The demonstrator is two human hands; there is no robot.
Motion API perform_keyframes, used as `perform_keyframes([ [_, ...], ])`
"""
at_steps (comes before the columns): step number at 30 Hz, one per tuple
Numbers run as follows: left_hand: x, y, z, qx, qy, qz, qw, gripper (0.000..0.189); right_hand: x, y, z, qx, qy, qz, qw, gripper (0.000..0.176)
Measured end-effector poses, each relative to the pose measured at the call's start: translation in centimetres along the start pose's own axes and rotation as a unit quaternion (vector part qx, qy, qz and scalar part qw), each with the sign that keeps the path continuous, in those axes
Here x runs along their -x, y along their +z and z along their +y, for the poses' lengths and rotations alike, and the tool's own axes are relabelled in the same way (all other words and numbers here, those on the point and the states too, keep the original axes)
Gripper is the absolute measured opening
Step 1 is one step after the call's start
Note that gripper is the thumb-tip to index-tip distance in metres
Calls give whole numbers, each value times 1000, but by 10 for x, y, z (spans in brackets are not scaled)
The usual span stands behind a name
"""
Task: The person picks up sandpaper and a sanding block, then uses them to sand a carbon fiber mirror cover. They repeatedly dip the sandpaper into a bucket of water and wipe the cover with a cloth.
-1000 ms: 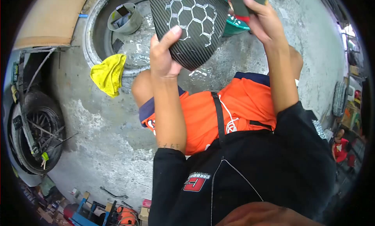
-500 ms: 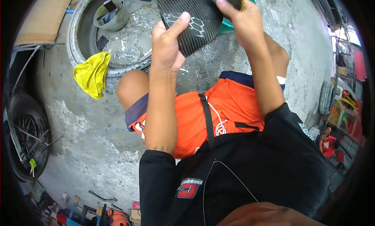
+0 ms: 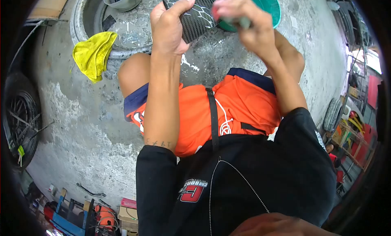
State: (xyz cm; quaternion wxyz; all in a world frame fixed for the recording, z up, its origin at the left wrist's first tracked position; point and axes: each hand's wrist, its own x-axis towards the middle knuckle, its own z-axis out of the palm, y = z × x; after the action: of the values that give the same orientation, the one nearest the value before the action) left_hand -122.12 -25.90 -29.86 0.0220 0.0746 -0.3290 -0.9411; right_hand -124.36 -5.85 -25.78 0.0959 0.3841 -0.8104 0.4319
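Note:
My left hand (image 3: 169,28) grips the left edge of a glossy black carbon-fibre panel (image 3: 193,26), its thumb lying across the top face. White hexagon-like lines mark the weave, and the panel's upper end runs out of the frame. At the panel's right edge is my right hand (image 3: 258,28), smeared by motion, with its fingers curled around a small dark pad (image 3: 243,22) that has a red part. What kind of pad it is I cannot tell. Just beyond that hand stands a green basin (image 3: 275,9) with a wooden handle in it.
A tyre (image 3: 77,26) lies flat at the upper left, with a grey bucket (image 3: 127,4) inside its ring and a yellow cloth (image 3: 94,54) draped over its rim. A spoked wheel (image 3: 22,118) stands at far left. Tools and boxes (image 3: 128,217) line the lower left.
My right hand has come down and closer to the panel's right edge, uncovering more of the green basin. The panel and my left hand sit a little higher in the view, which has shifted.

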Motion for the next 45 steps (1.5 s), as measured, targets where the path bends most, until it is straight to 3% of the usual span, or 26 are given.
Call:
perform_keyframes([
  [1, -1, 3, 1, 2, 5, 2, 1000, 4, -5, -1, 19, -83, 91, 53, 991, 42],
  [3, 1, 6, 3, 29, -5, 42, 999, 4, -15, 2, 12, -127, 96, 68, 985, 39],
  [5, 1, -2, 6, 36, -8, 26, 999, 4, -10, 2, -15, 41, -102, -32, 993, 30],
  [6, 3, -6, 5, 43, -18, 7, 999, 5, -9, 2, -17, 88, -142, -50, 985, 19],
  [7, 3, -8, 3, 40, -22, 7, 999, 5, -7, 0, -10, 87, -138, -47, 985, 19],
  [9, 3, -11, 1, -2, -5, 18, 1000, 8, -7, -6, 27, 38, -27, -30, 998, 24],
  [10, 6, -11, 2, -4, -3, 17, 1000, 8, -12, -6, 61, -28, -38, 38, 998, 11],
  [11, 10, -10, 6, 6, -10, -6, 1000, 14, -11, -12, 83, -145, 108, 81, 980, 11],
  [13, 7, -7, 20, 4, -8, -41, 999, 21, -16, -51, 74, -167, 321, 128, 923, 20],
  [15, 9, -5, 28, 36, 17, -49, 998, 25, -16, -76, 62, -525, 293, 47, 798, 34],
  [16, 7, -9, 32, 22, 12, -63, 998, 30, -9, -80, 55, -571, 322, 88, 750, 43],
  [17, 6, -6, 32, 15, 7, -72, 997, 30, -4, -79, 52, -573, 317, 99, 749, 43],
  [20, 5, 1, 31, 5, 5, -90, 996, 37, -5, -64, 31, -697, 296, 43, 652, 38],
  [21, 5, 0, 28, -5, -7, -80, 997, 38, -4, -61, 36, -702, 291, 50, 648, 38],
  [25, -2, -11, 20, -55, -35, -99, 993, 40, 5, -41, 47, -686, 324, 111, 643, 35],
  [27, -5, -11, 19, -74, -45, -118, 989, 43, 3, -29, 46, -619, 323, 194, 689, 32],
  [29, -1, -5, 9, 235, -78, -197, 949, 64, -1, -29, 46, -633, 320, 221, 669, 31],
  [30, 1, 0, -2, 271, -54, -246, 929, 92, -5, -32, 48, -646, 315, 227, 657, 30],
  [31, 1, 5, -12, 265, -60, -250, 930, 92, -8, -34, 49, -659, 308, 232, 645, 30],
  [33, -1, 16, -29, 89, 12, -352, 932, 110, -10, -32, 52, -649, 299, 240, 657, 30],
  [34, -6, 22, -35, -29, 60, -372, 926, 97, -11, -30, 52, -636, 296, 241, 671, 30],
  [35, -7, 32, -38, -33, 55, -374, 925, 97, -10, -27, 49, -639, 295, 245, 667, 30],
  [37, -6, 47, -43, 23, 40, -77, 996, 89, -4, -19, 37, -618, 272, 170, 718, 20],
  [38, -12, 39, -43, 36, 50, -71, 996, 67, 1, -12, 35, -569, 289, 125, 760, 25],
  [41, -15, 23, -38, -37, 16, -38, 998, 54, 0, -17, 10, -311, 313, 9, 897, 29],
  [45, 0, 32, -32, -66, 36, -16, 997, 34, 3, -10, 14, -229, 263, 105, 931, 19],
])
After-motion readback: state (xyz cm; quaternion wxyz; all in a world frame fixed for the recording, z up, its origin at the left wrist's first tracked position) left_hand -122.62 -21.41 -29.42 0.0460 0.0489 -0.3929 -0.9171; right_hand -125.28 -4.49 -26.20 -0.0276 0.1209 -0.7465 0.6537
